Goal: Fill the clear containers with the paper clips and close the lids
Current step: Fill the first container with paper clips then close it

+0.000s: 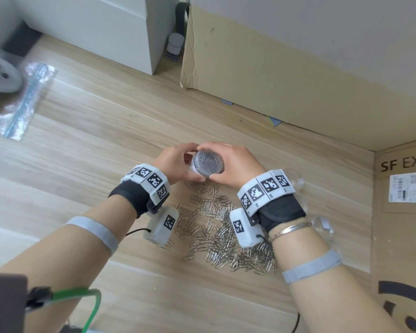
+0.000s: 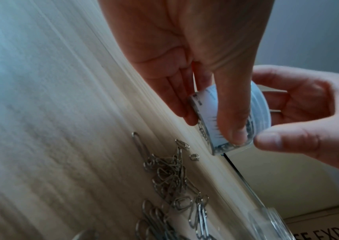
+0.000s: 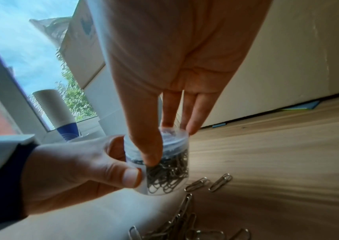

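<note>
Small clear jar (image 1: 208,165) packed w/ clips, held just above the desk (image 1: 106,140) at far edge of the loose paper clips (image 1: 223,227); left hand (image 1: 175,164) curled round body and white label, right hand (image 1: 233,164) clasped on lid (image 3: 172,134), thumb down the side. Prob. hard smooth plastic, stiff, slick, a bit heavy for its size when full — best gripped low on wall w/ one hand, lid rim w/ other. Around: more clear jars (image 1: 322,224) near right wrist, plastic bag (image 1: 22,102) far left, cardboard boxes (image 1: 298,63) behind and right; nothing blocking, though the pile underneath could snag a set-down.
</note>
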